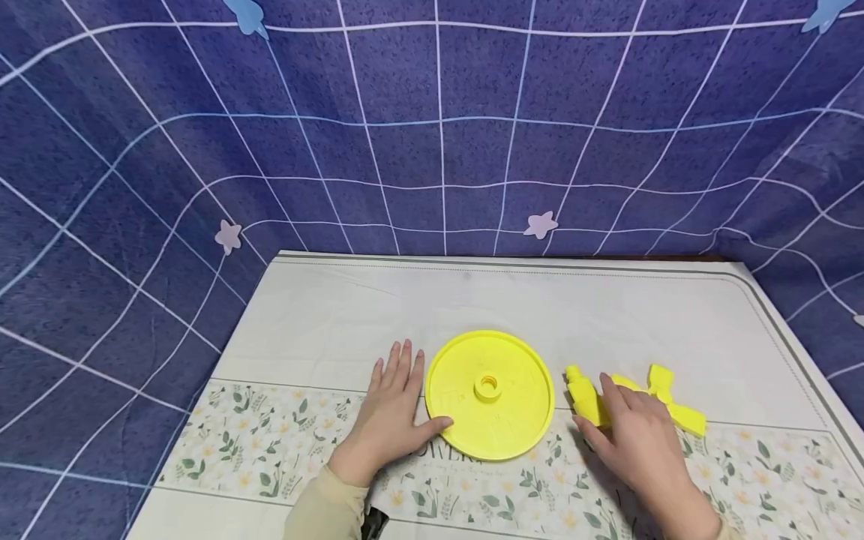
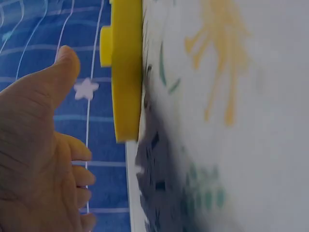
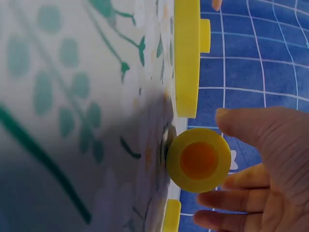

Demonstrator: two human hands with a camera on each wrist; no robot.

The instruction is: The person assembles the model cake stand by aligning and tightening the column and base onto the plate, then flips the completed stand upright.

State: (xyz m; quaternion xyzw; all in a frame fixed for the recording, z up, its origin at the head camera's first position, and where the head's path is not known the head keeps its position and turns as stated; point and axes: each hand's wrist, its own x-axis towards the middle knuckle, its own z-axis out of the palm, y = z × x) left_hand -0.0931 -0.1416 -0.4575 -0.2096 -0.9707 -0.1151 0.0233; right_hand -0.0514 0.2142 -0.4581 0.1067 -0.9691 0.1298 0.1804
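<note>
A round yellow disc (image 1: 466, 431) with a raised rim and a hollow central stub lies flat on the table. My left hand (image 1: 388, 420) is spread at its left side, the thumb reaching over the rim in the head view. My right hand (image 1: 637, 442) hovers over a yellow turned post (image 1: 586, 401), its fingers partly covering it. In the right wrist view the post's round hollow end (image 3: 175, 162) faces the camera, near the thumb and fingertips. Just beyond this hand lies a yellow piece with flared arms (image 1: 685, 418), partly hidden behind the fingers.
A white cloth with a floral band (image 1: 270, 442) covers the table. Dark blue grid-patterned fabric (image 1: 405, 150) with star shapes hangs behind and at both sides. Below the left sleeve a small black object (image 1: 374, 523) shows.
</note>
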